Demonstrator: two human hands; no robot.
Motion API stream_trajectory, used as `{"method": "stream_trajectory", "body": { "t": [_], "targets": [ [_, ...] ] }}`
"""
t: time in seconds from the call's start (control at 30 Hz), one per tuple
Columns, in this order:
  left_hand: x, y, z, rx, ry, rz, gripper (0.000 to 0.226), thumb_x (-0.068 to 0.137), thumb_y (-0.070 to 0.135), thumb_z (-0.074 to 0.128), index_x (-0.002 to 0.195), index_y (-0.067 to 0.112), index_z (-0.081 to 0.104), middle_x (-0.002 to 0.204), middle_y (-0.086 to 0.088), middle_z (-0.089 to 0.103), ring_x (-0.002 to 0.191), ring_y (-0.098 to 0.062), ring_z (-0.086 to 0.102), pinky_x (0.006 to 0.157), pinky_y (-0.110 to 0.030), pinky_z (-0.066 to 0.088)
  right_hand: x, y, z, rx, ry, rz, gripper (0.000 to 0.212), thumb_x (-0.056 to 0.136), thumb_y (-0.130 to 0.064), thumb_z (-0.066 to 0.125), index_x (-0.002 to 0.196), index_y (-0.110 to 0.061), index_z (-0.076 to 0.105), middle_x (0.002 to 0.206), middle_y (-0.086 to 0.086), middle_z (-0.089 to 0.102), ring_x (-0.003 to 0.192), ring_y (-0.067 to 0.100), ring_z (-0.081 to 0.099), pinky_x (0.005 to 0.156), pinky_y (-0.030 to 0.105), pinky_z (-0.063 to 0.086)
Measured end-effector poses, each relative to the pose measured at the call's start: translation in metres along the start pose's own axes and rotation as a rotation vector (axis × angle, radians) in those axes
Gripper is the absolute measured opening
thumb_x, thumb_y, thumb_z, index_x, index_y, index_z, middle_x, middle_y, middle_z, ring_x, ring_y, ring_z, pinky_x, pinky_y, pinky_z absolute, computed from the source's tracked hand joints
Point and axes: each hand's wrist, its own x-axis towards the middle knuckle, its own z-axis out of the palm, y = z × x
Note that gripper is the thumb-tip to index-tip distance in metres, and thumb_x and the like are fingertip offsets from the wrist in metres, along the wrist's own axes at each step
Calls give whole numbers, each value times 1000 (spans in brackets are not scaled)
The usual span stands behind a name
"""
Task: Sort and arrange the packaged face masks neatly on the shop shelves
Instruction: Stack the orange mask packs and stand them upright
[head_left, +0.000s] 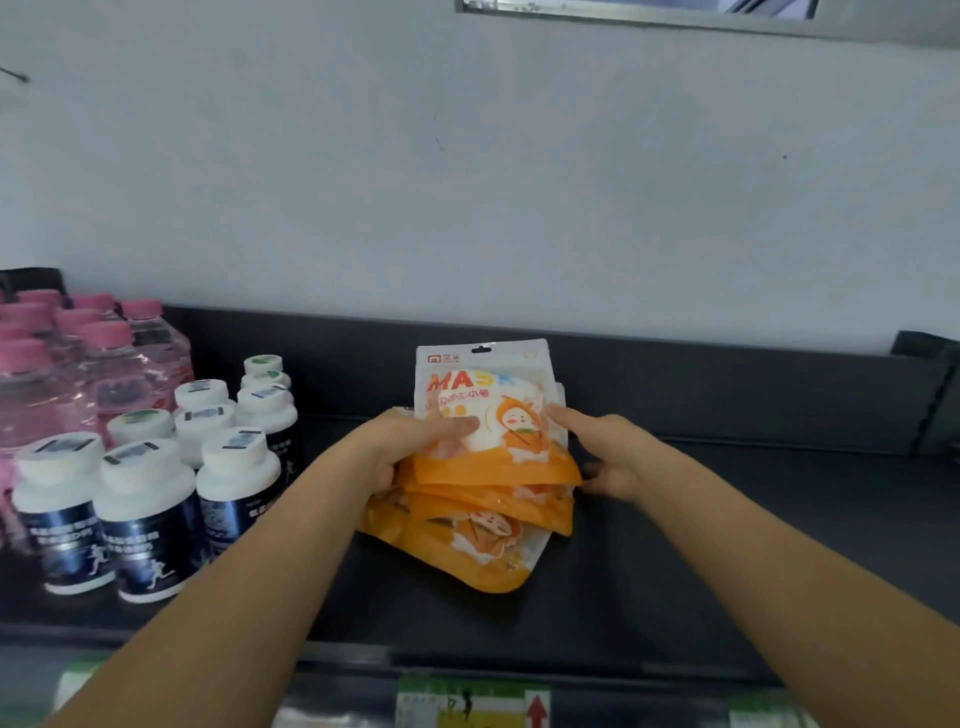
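A stack of orange-and-white face mask packs (483, 499) lies on the dark top shelf (727, 519), fanned out unevenly. The top pack (485, 395) shows "MASK" and a cartoon figure. My left hand (415, 441) grips the stack's left side, thumb across the top pack. My right hand (602, 447) holds the right side, its index finger resting on the top pack and the other fingers under the stack's edge.
Several white-capped dark supplement bottles (156, 483) stand left of the stack, with pink-capped water bottles (67, 374) behind them. A grey wall rises behind the shelf's low back lip (675, 364). Price labels (472, 701) line the shelf's front edge.
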Motion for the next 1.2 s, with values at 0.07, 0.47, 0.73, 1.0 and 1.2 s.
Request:
{"method": "stream_trajectory", "body": {
  "t": [0.07, 0.47, 0.73, 1.0, 1.2],
  "targets": [
    [-4, 4, 7, 32, -60, 9, 91, 42, 41, 89, 115, 19, 40, 121, -11, 55, 109, -35, 56, 94, -56, 46, -1, -2, 1, 90, -71, 83, 29, 84, -32, 68, 99, -10, 57, 101, 14, 64, 90, 31, 62, 74, 50, 53],
    [-2, 3, 38, -219, -153, 87, 130, 29, 18, 94, 142, 25, 30, 126, -12, 55, 105, -37, 60, 84, -58, 52, 16, 11, -29, 405, 0, 17, 119, 23, -15, 97, 131, -15, 47, 107, 17, 67, 86, 38, 68, 70, 60, 54],
    [-16, 21, 55, -336, -205, 266, 112, 50, 1, 83, 142, 31, 27, 117, -10, 61, 99, -34, 64, 75, -54, 56, -3, -4, -52, 464, -169, -119, 39, 67, -9, 80, 103, -6, 66, 92, 15, 73, 88, 34, 69, 78, 53, 54],
    [-29, 49, 49, -231, -110, 739, 106, 52, 6, 87, 135, 35, 28, 121, -2, 60, 106, -21, 64, 84, -53, 54, -11, -44, -68, 145, -362, -739, 74, 60, 2, 80, 126, -14, 49, 114, 12, 67, 100, 29, 67, 76, 49, 56],
    [-28, 28, 59, -171, -26, 785, 101, 54, 14, 85, 133, 35, 27, 120, 6, 57, 107, -17, 62, 80, -39, 58, 8, -16, -64, 76, -373, -688, 93, 52, 4, 85, 130, -27, 45, 126, 10, 58, 108, 28, 63, 81, 49, 55]
  ]
}}
